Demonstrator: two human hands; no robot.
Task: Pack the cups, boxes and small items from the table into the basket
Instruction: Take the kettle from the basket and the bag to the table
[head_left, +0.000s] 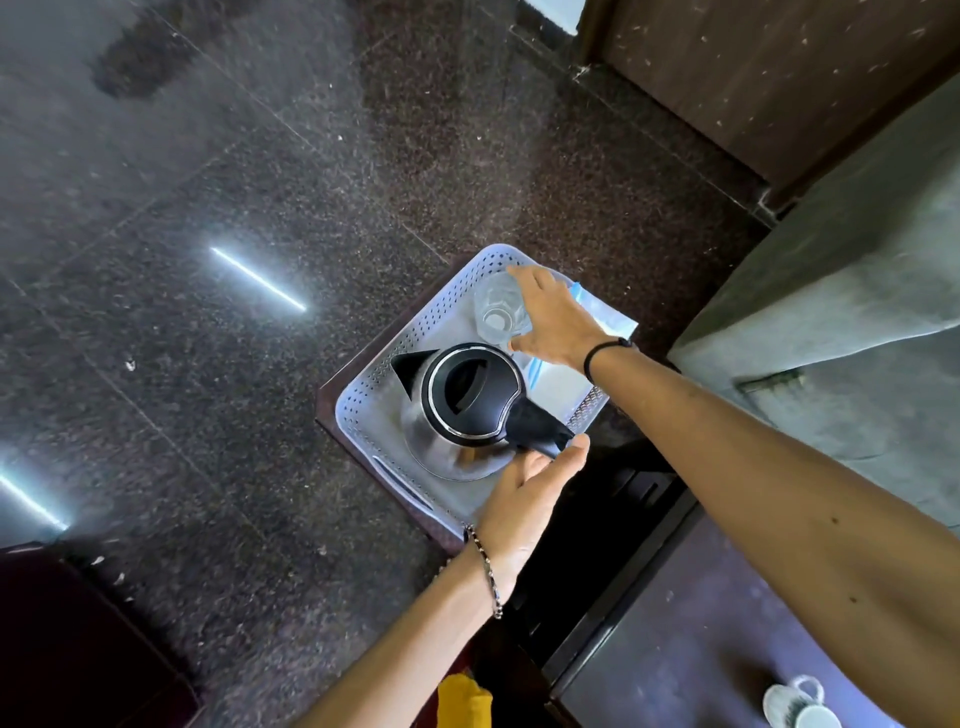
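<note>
A pale perforated basket rests on a dark stool on the floor. Inside it stands a steel kettle with a black lid and handle. My left hand is at the kettle's handle, fingers curled under it. Beyond the kettle a clear glass sits at the basket's far end, and my right hand grips it from the right side. A white and blue box lies in the basket under my right hand. A white cup stands on the table at the bottom right.
Dark polished stone floor surrounds the basket, with bright light streaks at the left. A dark table fills the bottom right. A grey upholstered piece stands at the right, and a dark wooden panel at the top right.
</note>
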